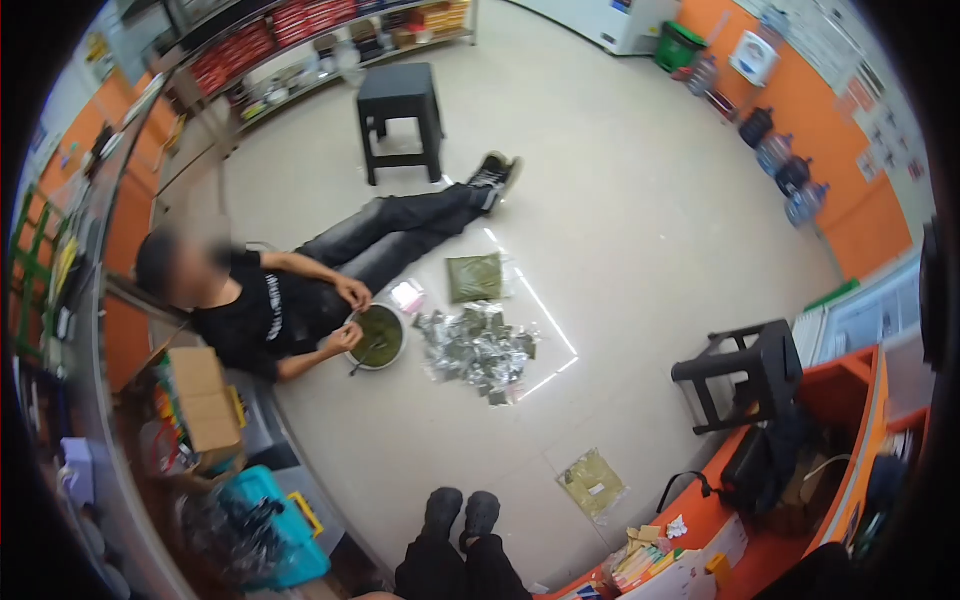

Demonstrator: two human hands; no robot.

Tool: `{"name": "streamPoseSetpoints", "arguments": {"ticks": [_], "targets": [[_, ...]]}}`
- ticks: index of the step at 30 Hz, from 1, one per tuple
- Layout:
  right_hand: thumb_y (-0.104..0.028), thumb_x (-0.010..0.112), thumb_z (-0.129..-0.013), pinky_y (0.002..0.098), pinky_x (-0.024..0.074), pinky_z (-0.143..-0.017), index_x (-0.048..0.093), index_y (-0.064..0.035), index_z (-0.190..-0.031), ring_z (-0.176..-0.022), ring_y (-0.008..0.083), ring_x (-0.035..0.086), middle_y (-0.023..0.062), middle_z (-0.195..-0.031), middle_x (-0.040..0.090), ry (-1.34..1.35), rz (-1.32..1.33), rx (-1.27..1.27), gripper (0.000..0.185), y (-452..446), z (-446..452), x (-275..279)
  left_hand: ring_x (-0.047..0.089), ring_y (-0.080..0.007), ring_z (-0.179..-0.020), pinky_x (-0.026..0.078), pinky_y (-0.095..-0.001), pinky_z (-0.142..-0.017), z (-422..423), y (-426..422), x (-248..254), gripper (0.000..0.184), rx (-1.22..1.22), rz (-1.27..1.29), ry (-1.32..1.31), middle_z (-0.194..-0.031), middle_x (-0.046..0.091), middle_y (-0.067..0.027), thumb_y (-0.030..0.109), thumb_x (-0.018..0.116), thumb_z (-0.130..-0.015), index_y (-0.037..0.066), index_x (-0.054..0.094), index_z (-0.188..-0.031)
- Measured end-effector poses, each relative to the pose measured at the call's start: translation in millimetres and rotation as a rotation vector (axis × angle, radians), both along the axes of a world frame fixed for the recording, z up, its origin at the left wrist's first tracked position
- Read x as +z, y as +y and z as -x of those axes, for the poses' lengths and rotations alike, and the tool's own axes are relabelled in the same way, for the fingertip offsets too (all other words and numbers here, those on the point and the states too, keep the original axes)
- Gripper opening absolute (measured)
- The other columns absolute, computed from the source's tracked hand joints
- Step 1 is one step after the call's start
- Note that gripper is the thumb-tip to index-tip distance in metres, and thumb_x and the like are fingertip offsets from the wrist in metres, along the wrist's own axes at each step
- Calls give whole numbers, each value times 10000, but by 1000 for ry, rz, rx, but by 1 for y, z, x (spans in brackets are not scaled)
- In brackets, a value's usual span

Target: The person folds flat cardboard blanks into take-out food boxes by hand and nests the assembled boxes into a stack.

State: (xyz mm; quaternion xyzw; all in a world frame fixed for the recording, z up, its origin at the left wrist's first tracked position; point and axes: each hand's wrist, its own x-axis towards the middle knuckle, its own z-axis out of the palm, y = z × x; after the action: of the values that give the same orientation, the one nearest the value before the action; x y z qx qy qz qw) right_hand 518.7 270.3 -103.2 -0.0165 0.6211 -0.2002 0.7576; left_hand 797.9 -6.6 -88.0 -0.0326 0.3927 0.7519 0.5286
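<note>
Neither of my hands shows; a sliver of skin at the bottom edge is too small to make out. My own legs in black trousers (465, 570) and dark shoes (482, 512) point forward on the floor. Ahead of them lies a pile of small clear packets (485, 355) with green contents. A larger flat bag of green stuff (474, 278) lies just beyond the pile. Another flat bag, yellowish green (592, 485), rests to the right of my feet. A white bowl of green paste (380, 338) stands beside a seated person, whose hands (350, 318) are over its rim.
The seated person (290, 300) leans by the left counter, legs stretched across the floor. Black stools stand at the back (400, 115) and right (745, 375). A cardboard box (205, 400) and turquoise basket (285, 545) are at left. Water bottles (805, 203) line the orange wall.
</note>
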Motion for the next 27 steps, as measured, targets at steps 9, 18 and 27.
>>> {"name": "streamPoseSetpoints", "arguments": {"ticks": [9,18,27], "targets": [[-277,654,-741,325,456,-811,445,28,-1234,-930,228,567,169,-1078,553,2,762,-110,616,16,132,-236,572,-183,-950,464,-355,-825,207,-173,-256,374,430,221,113,-1042,594,-86,295,478,-909,71,469,-1208],[-420,798,-552,310,409,-834,420,-34,-1197,-932,189,514,78,-994,535,536,520,269,842,-274,259,-316,585,-358,-976,497,-376,-773,229,-379,-402,650,1210,972,-178,-1046,582,-226,226,565,-800,12,290,-1348],[-387,797,-482,384,474,-730,622,-13,-1012,-868,280,578,133,-979,612,396,182,1265,672,-370,183,-329,624,-242,-956,476,-397,-783,172,-371,-412,531,-74,1299,-338,-1110,608,-143,398,575,-806,47,490,-1194]]}}
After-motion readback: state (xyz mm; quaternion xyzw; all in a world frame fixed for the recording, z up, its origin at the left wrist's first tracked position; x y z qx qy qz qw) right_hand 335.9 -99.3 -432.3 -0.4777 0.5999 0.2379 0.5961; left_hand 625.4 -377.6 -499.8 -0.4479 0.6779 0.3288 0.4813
